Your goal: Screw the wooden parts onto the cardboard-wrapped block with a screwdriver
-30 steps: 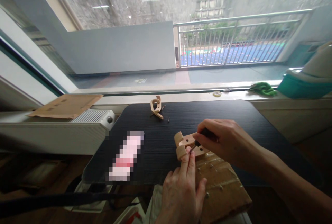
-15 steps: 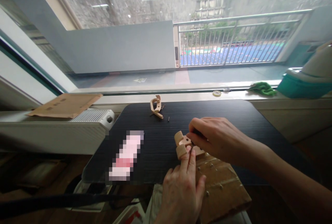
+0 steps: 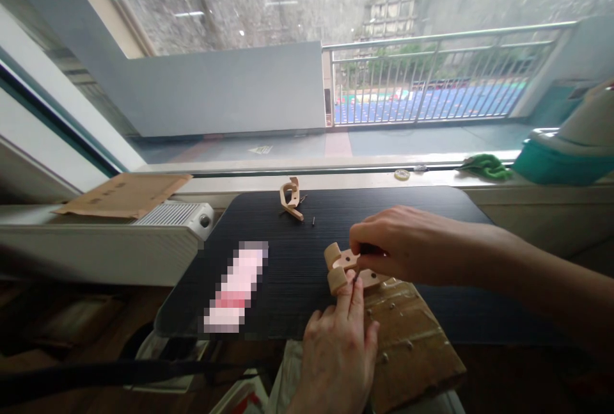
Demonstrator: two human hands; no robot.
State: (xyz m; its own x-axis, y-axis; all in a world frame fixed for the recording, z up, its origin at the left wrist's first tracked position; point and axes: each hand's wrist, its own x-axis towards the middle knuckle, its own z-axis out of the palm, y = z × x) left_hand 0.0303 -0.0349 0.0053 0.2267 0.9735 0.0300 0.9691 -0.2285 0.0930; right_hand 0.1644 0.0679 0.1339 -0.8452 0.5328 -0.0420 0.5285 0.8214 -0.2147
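Pale wooden pieces with rounded ends and dark screw holes, seemingly a wooden hook [image 3: 337,278], sit at the near edge of the black table, beside a cardboard box [image 3: 417,337]. My left hand [image 3: 338,343] lies over the nearer part, index and middle fingers stretched out and pressing on it. Above, my right hand [image 3: 398,244] is closed around a dark tool [image 3: 371,249] whose thin shaft points down between my left fingertips. Whether a screw is under its tip is hidden. Farther back lies another wooden hook [image 3: 290,199] with a loose screw [image 3: 313,221] close by.
A blurred pink-and-white item [image 3: 235,286] lies on the left of the black table [image 3: 398,209]. Beyond are a windowsill with a tape roll [image 3: 401,175], a green cloth [image 3: 487,166] and a teal container [image 3: 561,158]. At left, a brown envelope [image 3: 125,195] rests on a radiator [image 3: 167,222].
My right hand has turned at the wrist and its forearm has swung up, baring more of the screw hole in the nearer wooden part. My left hand stays in place.
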